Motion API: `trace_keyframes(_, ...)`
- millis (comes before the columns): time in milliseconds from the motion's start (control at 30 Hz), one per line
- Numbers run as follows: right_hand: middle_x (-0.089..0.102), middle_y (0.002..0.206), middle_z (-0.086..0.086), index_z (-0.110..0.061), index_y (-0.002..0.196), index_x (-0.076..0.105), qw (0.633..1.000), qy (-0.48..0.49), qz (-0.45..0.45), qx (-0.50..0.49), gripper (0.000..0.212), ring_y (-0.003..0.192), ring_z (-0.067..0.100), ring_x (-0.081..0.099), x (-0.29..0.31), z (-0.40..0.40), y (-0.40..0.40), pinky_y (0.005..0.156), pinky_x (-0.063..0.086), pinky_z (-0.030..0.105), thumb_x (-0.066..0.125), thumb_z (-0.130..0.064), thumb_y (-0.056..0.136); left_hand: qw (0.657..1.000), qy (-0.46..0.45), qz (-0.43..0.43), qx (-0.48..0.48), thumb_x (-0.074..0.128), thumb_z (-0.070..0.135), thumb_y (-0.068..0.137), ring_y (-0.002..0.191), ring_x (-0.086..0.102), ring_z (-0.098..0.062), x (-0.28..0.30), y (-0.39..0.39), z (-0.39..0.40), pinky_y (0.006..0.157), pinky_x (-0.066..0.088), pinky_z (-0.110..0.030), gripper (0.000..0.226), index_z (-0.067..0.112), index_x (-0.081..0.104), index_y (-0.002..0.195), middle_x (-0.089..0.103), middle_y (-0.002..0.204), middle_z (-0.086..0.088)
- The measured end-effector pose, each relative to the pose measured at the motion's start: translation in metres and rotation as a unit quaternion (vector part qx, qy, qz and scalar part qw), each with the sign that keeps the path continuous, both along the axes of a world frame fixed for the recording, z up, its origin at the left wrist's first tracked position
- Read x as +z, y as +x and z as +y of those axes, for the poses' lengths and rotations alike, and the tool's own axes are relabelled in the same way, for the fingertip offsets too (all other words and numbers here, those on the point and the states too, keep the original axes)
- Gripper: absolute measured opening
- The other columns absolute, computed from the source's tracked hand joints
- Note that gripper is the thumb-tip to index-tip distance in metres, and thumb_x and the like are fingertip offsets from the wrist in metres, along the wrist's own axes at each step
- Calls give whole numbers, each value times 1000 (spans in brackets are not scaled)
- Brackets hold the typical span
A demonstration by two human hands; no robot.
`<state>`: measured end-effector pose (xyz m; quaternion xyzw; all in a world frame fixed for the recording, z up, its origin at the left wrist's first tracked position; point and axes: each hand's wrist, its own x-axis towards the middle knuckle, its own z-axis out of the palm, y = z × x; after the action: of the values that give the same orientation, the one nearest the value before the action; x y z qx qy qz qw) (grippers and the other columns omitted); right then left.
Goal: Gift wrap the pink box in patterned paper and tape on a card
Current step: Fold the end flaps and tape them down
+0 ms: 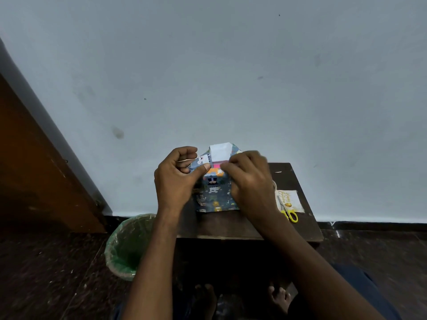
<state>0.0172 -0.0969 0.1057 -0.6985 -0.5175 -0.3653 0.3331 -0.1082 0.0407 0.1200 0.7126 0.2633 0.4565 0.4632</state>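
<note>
The pink box (217, 165) stands upright on a small dark wooden table (221, 225), wrapped almost all round in blue patterned paper (213, 195); only a pink strip shows at its top. A white-backed paper flap (220, 150) sticks up behind that opening. My left hand (176, 179) pinches the folded paper at the box's upper left, thumb on the front. My right hand (250, 179) pinches the paper at the upper right. A white greeting card (290, 200) with gold lettering lies on the table to the right.
Yellow-handled scissors (288, 213) lie across the card's lower left. A bin lined with a green bag (127, 245) stands on the floor left of the table. A grey wall rises right behind the table, and a brown wooden door (39, 172) stands at the left.
</note>
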Motion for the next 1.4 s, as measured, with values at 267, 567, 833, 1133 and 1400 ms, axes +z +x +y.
trace_keyframes(267,64,107,12,-13,122,73,997,-77,-4,-2,36,99,33,58,-9,5,-14,82,46,42,64,-8,88,997,24,49,63,95,34,77,86,68,4,-4,-2,6,76,56,-13,42,27,79,115,74,107,10)
trace_keyframes(567,62,96,7,-13,120,74,999,-52,-12,-14,31,92,30,57,-12,6,-16,80,44,41,67,-12,90,984,-161,-42,-56,88,26,87,100,78,-42,-19,4,6,91,62,-62,19,14,84,102,82,99,-12)
trace_keyframes(833,60,93,4,-17,119,74,999,-51,4,-5,28,87,27,56,-12,6,-14,76,43,40,68,-17,92,993,-99,-60,-32,85,12,90,83,75,-15,-15,8,8,82,63,-37,8,19,83,93,82,89,-1)
trace_keyframes(1133,61,99,4,-16,115,72,999,-38,12,-12,26,91,25,53,-10,8,-15,78,42,41,71,-18,90,986,-113,-68,-103,70,-9,93,100,75,-14,-14,-6,14,87,61,-25,32,6,76,121,80,112,-9)
trace_keyframes(1400,61,113,4,-16,128,63,994,-50,95,-8,45,102,28,55,-5,14,-16,86,43,42,76,-17,84,944,-295,-117,-87,59,-4,95,75,72,-9,-24,-1,10,67,54,-15,23,8,78,99,79,85,-1)
